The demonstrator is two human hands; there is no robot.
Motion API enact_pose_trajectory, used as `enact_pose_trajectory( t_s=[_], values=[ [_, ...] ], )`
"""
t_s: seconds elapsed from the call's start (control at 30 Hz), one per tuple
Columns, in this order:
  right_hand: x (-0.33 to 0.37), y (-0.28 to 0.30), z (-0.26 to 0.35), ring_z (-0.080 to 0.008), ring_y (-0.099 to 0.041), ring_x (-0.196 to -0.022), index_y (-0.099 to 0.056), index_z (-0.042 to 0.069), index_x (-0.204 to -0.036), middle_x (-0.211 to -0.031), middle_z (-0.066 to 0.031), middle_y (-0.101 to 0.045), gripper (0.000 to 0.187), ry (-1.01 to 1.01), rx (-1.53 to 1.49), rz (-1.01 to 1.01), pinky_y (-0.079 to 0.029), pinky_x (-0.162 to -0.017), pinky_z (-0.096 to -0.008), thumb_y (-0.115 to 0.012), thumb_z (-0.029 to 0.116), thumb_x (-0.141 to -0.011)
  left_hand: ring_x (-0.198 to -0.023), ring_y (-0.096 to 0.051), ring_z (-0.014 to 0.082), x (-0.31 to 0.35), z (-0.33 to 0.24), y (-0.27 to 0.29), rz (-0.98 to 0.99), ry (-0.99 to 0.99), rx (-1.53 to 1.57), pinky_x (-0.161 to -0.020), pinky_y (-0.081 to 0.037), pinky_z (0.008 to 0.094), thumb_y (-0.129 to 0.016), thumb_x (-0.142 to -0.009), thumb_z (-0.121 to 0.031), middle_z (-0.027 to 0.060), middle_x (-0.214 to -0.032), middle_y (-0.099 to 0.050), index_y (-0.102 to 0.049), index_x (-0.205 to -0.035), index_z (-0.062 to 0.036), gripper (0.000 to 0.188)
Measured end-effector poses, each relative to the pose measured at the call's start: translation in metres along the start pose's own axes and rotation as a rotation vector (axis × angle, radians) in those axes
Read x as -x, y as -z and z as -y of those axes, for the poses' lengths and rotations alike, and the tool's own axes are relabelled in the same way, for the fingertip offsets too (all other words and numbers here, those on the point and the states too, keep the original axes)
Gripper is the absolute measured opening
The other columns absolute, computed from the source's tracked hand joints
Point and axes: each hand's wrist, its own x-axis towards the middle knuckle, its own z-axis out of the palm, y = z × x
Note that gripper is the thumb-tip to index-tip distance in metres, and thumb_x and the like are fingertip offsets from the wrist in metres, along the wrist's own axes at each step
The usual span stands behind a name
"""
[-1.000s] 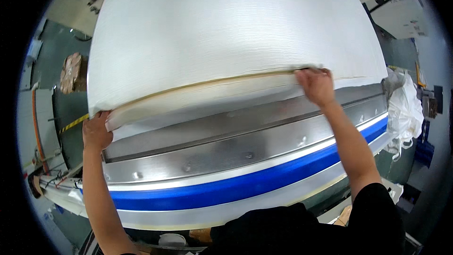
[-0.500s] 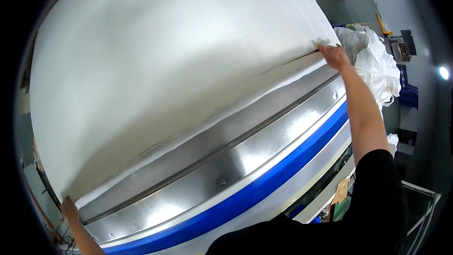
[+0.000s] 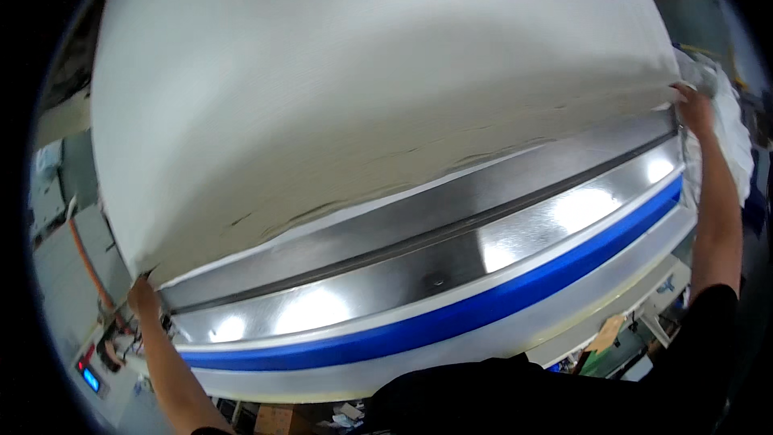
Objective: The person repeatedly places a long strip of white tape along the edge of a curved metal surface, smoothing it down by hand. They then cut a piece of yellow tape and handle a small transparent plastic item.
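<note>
A broad white cloth sheet point(image 3: 386, 89) spreads away from me, its near edge slightly wavy with small creases. At the left near corner my left hand point(image 3: 143, 296) is closed on the sheet's edge, with the fingertips partly hidden. Far to the right, my right hand point(image 3: 694, 109) pinches the other near corner, its arm stretched out. Between the hands the sheet's edge lies along a shiny metal plate point(image 3: 386, 238), which has a dark groove running lengthwise.
A blue strip point(image 3: 451, 318) and a pale ledge border the metal plate on my side. White bagged material point(image 3: 729, 145) sits beyond my right hand. On the left are an orange hose point(image 3: 87, 258) and a small lit display point(image 3: 91, 380). A cardboard box point(image 3: 278, 419) stands below the ledge.
My view has turned, so the sheet's near edge looks more level. Both hands keep their hold at the corners. More of the equipment at the left now shows.
</note>
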Motion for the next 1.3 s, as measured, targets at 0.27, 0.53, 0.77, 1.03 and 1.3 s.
enact_pose_trajectory(
  t_s=[0.27,0.53,0.77,1.03,1.3],
  values=[
    [0.01,0.033,-0.104,-0.034,-0.058,-0.109,-0.056,0.01,-0.125,-0.118,-0.0164,-0.062,0.042,0.101,-0.065,-0.053,-0.044,-0.092,-0.042,-0.053,0.009,-0.083,-0.093,-0.062,0.0369,0.071,0.061,0.074,-0.08,0.076,0.184,-0.08,-0.049,0.0466,-0.047,-0.086,-0.008,0.0163,-0.098,-0.067,-0.066,-0.112,-0.0181,0.034],
    [0.123,0.004,-0.151,-0.0381,-0.059,-0.101,-0.058,0.007,-0.119,-0.107,-0.0197,-0.064,0.042,0.393,0.084,0.085,-0.045,-0.089,-0.0453,-0.055,0.006,-0.078,-0.095,-0.063,0.0335,0.159,0.03,0.055,0.301,-0.079,-0.026,-0.093,-0.044,0.0451,-0.047,-0.082,-0.004,0.0134,-0.101,-0.068,-0.066,-0.112,-0.0164,0.038],
    [0.191,-0.049,-0.11,-0.0364,-0.062,-0.085,-0.066,0.007,-0.1,-0.089,-0.0173,-0.067,0.03,0.513,0.237,0.37,-0.048,-0.081,-0.0439,-0.058,0.006,-0.071,-0.108,-0.06,0.0265,0.231,-0.007,-0.024,0.652,-0.4,-0.198,-0.098,-0.04,0.0478,-0.05,-0.086,-0.013,0.009,-0.108,-0.067,-0.07,-0.102,-0.0138,0.026],
    [0.216,-0.101,-0.115,-0.0353,-0.061,-0.085,-0.066,0.006,-0.091,-0.084,-0.0171,-0.064,0.016,0.448,0.295,0.525,-0.048,-0.078,-0.045,-0.056,0.01,-0.078,-0.103,-0.063,0.031,0.215,-0.052,-0.014,0.833,-0.429,-0.254,-0.086,-0.051,0.0431,-0.059,-0.078,-0.01,0.0135,-0.106,-0.068,-0.071,-0.094,-0.0072,0.021],
    [0.206,-0.181,-0.202,-0.0369,-0.059,-0.082,-0.061,0.0,-0.086,-0.084,-0.0193,-0.059,0.017,0.571,0.304,0.182,-0.047,-0.073,-0.0471,-0.05,0.013,-0.091,-0.102,-0.064,0.0301,0.215,-0.027,-0.063,0.653,-0.05,-0.155,-0.083,-0.052,0.0418,-0.064,-0.08,-0.015,0.0134,-0.107,-0.068,-0.07,-0.099,-0.0087,0.021]
  ],
)
